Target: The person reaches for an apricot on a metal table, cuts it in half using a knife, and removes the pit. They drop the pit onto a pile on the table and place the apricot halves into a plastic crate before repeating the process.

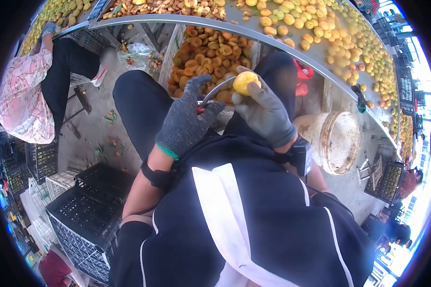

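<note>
My left hand (187, 117), in a dark knitted glove with a green cuff, is closed around the red handle of a knife (217, 90). The thin curved blade reaches right, its tip at the apricot. Held in the fingers of my right hand (269, 112), which wears a grey glove, is a yellow apricot (246, 83). Both hands are over my lap. Just beyond them, between my knees, a crate (175, 45) is filled with halved apricots (206, 60).
A metal-edged table (215, 22) curves ahead, bearing whole apricots (316, 24) and a heap of pits (172, 8). At right lies a stained white bucket (341, 143). Black crates (86, 205) stand at left, near a seated person (26, 98) in pink patterned clothing.
</note>
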Demonstrator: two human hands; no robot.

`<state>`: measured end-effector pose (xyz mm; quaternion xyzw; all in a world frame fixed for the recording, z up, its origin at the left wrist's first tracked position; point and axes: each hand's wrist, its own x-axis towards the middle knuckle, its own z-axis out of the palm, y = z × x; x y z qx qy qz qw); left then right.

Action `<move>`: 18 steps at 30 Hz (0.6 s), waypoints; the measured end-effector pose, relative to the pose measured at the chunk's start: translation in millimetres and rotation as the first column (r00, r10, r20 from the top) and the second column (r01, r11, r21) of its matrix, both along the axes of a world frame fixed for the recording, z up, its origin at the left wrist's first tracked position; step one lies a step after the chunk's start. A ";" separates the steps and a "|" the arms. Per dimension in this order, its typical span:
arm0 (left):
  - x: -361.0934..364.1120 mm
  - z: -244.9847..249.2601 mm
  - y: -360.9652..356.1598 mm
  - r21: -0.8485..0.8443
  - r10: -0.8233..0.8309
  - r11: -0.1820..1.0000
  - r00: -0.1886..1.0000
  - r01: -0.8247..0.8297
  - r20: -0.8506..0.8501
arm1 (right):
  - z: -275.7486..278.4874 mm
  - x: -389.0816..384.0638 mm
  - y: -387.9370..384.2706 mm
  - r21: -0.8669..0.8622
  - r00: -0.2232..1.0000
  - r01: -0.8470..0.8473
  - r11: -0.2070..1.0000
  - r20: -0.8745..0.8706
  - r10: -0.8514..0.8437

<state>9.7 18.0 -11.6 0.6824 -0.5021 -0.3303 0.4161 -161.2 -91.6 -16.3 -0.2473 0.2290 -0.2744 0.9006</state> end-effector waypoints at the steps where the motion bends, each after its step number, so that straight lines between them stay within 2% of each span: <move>1: -1.7 0.8 -0.5 0.002 -0.004 1.000 1.000 0.004 0.018 | -2.0 -2.6 -0.5 -0.016 0.999 -0.031 0.999 -0.005 0.031; 2: -3.0 1.8 -1.2 0.004 -0.009 1.000 0.999 0.009 0.036 | -5.2 -5.4 -2.5 -0.017 1.000 -0.028 0.999 -0.004 0.028; 4: -5.0 5.4 -1.6 0.012 -0.018 1.000 1.000 0.018 0.025 | -11.1 -10.1 -6.2 0.053 0.978 -0.131 0.990 0.170 0.120; 5: -5.8 7.4 -1.8 0.022 -0.025 0.999 1.000 0.024 0.013 | -9.8 -10.0 -5.5 0.053 0.978 -0.130 0.990 0.171 0.119; 8: -8.9 11.8 -1.8 0.037 -0.061 0.998 0.995 0.059 0.079 | -2.9 -7.7 -1.3 0.033 0.990 -0.095 0.995 0.108 0.091; 10: -9.7 5.6 -2.3 0.025 -0.073 0.997 0.991 0.071 0.111 | -0.4 -6.2 0.7 -0.097 0.998 -0.061 0.993 0.022 0.063; 11: -9.9 3.5 -2.8 0.011 -0.085 0.996 0.986 0.084 0.144 | -0.2 -6.0 1.9 -0.096 0.998 -0.061 0.994 0.023 0.063; 13: -11.9 5.0 -2.4 0.002 -0.080 0.997 0.982 0.081 0.171 | 0.0 -6.5 5.0 -0.266 0.997 -0.054 0.963 -0.067 0.038; 18: -13.6 5.1 -1.9 0.012 -0.089 0.996 0.977 0.088 0.192 | 7.6 -7.1 9.5 -0.388 0.992 -0.051 0.920 -0.129 0.000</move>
